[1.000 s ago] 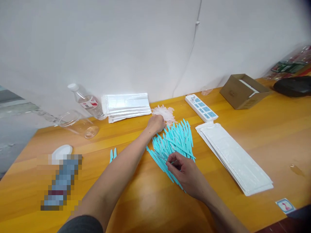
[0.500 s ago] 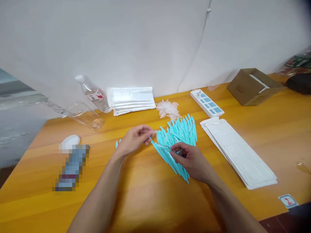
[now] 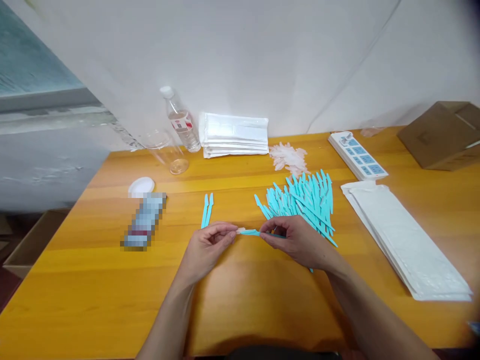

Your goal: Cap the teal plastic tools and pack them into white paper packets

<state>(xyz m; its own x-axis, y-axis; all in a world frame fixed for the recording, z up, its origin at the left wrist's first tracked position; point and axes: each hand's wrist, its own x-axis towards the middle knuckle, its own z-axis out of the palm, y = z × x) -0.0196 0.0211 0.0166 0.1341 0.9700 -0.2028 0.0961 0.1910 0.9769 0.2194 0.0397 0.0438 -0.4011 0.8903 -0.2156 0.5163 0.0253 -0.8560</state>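
Between my hands lies one turquoise stick [image 3: 249, 232], its handle pinched in my right hand [image 3: 296, 240]. My left hand [image 3: 208, 246] pinches a small clear cap [image 3: 240, 230], which meets the stick's left tip. Close behind my right hand spreads a pile of turquoise sticks [image 3: 313, 197]. Two more turquoise sticks [image 3: 207, 210] lie side by side just beyond my left hand. A heap of small pale clear caps [image 3: 288, 158] rests behind the pile, near the wall.
White pouches lie stacked at the back [image 3: 234, 135] and on the right [image 3: 408, 240]. A power strip [image 3: 358, 155] and cardboard box [image 3: 440, 135] stand back right. At left are a bottle [image 3: 182, 122], clear jar [image 3: 168, 152], white lid [image 3: 141, 187] and blurred flat object [image 3: 144, 222].
The view has swung left. My right hand has drawn a stick away from the pile, and the cap in my left hand now meets its tip.
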